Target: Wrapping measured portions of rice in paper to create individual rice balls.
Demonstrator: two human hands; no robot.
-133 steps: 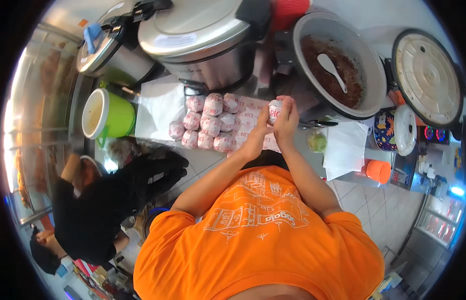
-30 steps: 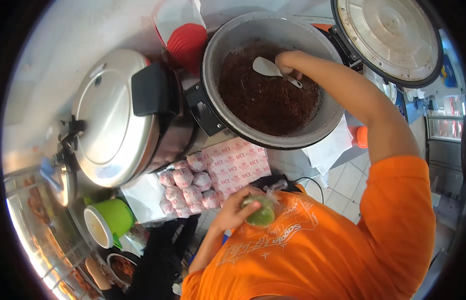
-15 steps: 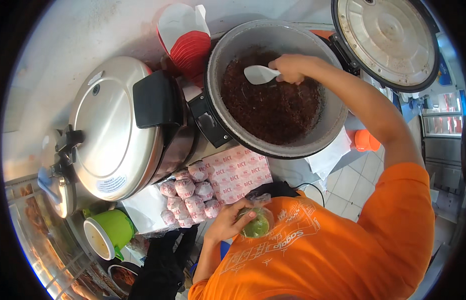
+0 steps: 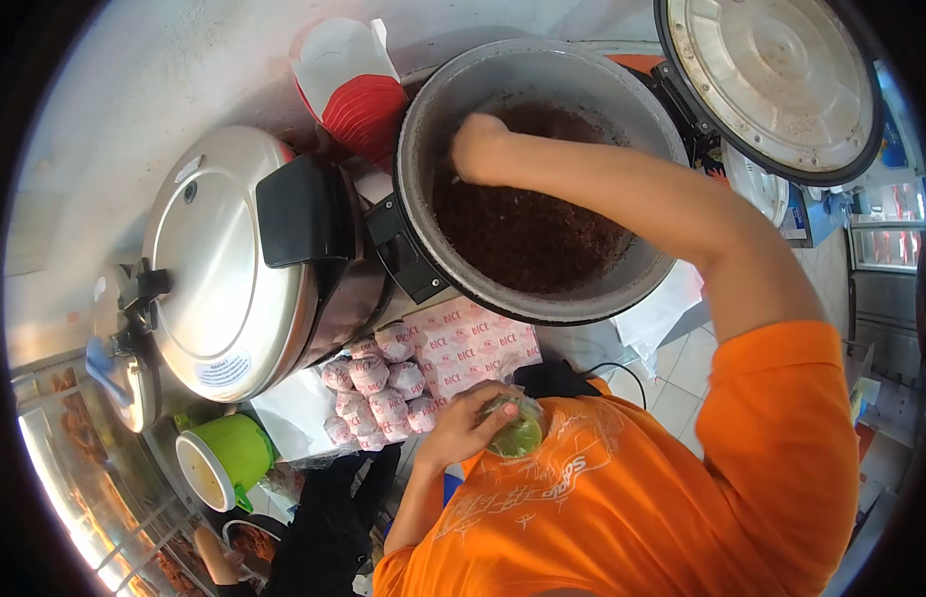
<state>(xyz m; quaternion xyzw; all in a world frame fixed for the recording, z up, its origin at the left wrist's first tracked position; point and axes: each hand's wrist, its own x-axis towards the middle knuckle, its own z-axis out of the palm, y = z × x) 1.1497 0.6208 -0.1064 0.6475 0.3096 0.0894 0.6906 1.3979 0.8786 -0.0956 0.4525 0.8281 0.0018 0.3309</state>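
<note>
Judging how far the work has come, we see a cluster of round, paper-wrapped parcels in white with pink print (image 4: 388, 403) already made up, bunched together on the counter side of a flat pink-and-white printed paper sheet (image 4: 475, 348). The part of that sheet to the right of the parcels lies spread and unfolded, with nothing on it, so we take that stretch as not yet used. Plenty of dark reddish-brown, grainy food (image 4: 538, 244) covers the bottom of the deep, round grey metal pot (image 4: 543, 62), and we would count that as left to be portioned. As for the grip, our left hand (image 4: 461, 428) is clasped around a round green thing in clear plastic wrap (image 4: 520, 438); it sits between thumb and fingers, close in front of the orange shirt (image 4: 622, 497), and whether it is a cup or something solid we cannot make out. Our right hand (image 4: 478, 151) is down inside the pot near its left wall, with the food below and to the right of it. Its fingers are hidden behind the hand, so we cannot tell whether they are closed on anything or loose.
</note>
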